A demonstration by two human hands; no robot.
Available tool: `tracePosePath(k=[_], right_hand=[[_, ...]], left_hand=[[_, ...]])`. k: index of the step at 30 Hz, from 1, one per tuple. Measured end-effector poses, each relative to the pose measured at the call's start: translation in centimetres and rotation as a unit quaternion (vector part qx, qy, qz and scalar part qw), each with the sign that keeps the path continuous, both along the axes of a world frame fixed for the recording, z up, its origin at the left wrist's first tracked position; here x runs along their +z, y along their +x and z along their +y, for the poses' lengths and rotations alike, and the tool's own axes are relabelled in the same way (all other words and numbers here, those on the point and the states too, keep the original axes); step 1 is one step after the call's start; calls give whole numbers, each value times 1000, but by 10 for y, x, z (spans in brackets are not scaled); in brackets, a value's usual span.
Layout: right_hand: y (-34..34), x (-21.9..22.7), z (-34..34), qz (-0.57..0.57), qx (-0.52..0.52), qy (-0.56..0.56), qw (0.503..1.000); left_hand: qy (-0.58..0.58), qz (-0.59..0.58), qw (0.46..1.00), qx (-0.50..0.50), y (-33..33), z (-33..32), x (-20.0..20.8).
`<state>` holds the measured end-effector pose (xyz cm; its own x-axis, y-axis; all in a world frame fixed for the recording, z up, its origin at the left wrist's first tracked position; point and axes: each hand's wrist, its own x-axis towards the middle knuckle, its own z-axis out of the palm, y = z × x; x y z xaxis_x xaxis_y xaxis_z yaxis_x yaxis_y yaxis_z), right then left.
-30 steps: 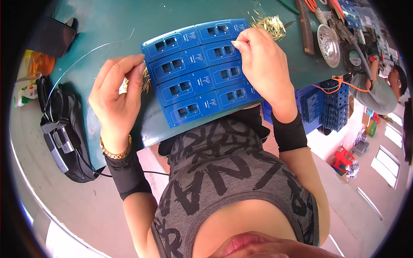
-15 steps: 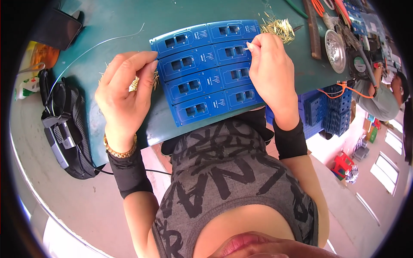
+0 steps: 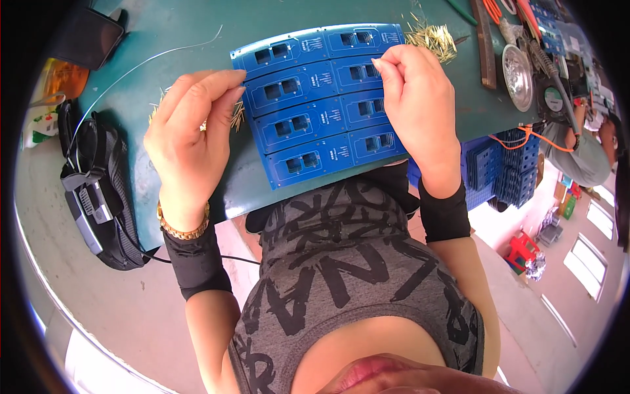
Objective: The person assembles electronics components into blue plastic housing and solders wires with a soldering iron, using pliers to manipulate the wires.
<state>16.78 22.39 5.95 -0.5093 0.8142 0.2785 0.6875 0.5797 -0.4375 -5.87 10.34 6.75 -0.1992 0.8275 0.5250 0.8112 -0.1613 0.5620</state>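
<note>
Green table (image 3: 170,39), slotted blue panel (image 3: 321,102)

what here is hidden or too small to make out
- Head view: the right hand covers the right edge of the blue circuit board panel; whether its fingertips pinch a pin is too small to tell.
- Head view: the left hand hides most of the gold pins it holds.
- Head view: the black bag darkens toward the fisheye rim.
</note>
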Motion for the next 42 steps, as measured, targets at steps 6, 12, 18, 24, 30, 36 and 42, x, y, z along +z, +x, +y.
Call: tracePosePath(k=[6,12,18,24,30,36,42], right_hand=[[9,-11,5,54,46,71,995],[18,-16,4,111,96,105,984],[25,-13,8,108,126,94,982],[32,-18,10,106,133,100,980],[31,-15,9,94,140,105,980],[32,-17,8,101,101,88,986],[32,-18,10,114,136,87,980]], left_hand=[[-74,-117,984,116,3,-1,-2],[-37,-56,995,75,-4,3,-8],[-56,-92,989,104,-2,4,-10],[-78,-202,970,114,2,3,-14],[-38,-168,984,42,0,7,-19],[-65,-131,989,18,7,11,-22],[-80,-100,992,14,14,14,-29]])
